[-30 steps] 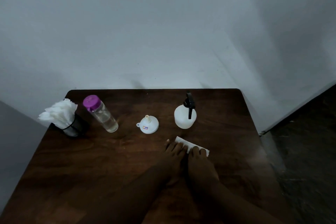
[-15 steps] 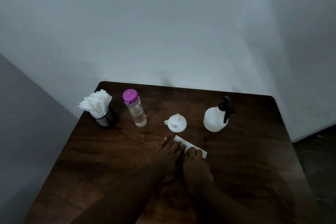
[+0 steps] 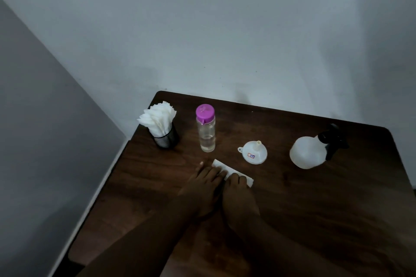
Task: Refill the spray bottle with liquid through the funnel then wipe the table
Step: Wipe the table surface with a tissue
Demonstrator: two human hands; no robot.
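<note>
A folded white tissue (image 3: pixel 225 167) lies flat on the dark wooden table (image 3: pixel 315 209). My left hand (image 3: pixel 203 183) and my right hand (image 3: pixel 237 195) both press on it with flat fingers, side by side. Behind them a white funnel (image 3: pixel 253 153) rests upside down, spout up. A white spray bottle (image 3: pixel 308 152) with a black trigger head stands to the right. A clear bottle (image 3: pixel 206 129) with a purple cap stands to the left, with a little liquid at its bottom.
A black mesh holder with several white tissues (image 3: pixel 161 122) stands at the table's far left corner. Grey walls close in behind and on the left. The table's left edge runs close to the wall.
The camera view has swung to the left, so everything sits further right in the frame. Both hands stay pressed on the tissue, which has shifted leftward towards the purple-capped bottle.
</note>
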